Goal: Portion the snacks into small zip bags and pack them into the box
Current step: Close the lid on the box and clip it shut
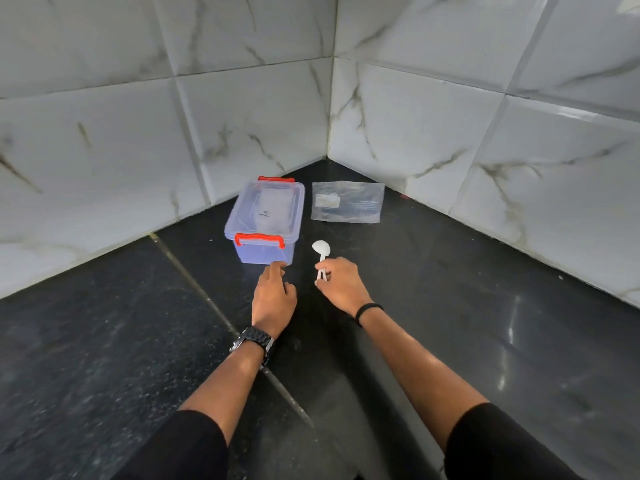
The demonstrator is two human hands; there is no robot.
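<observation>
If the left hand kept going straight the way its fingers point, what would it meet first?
The left hand points at the near wall of the lidded box. Its forefinger looks at or almost on that wall, below the red latch; contact is unclear from this view.

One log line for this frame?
left hand: fingertip at box front | right hand: holds spoon | box lid on | bag flat

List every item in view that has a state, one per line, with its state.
box: lid on, both red latches down, upright on the counter
zip bag: lying flat, looks empty
spoon: pinched by its handle, bowl pointing away
left hand: a fingertip at the box's near wall
right hand: holds the spoon
</observation>
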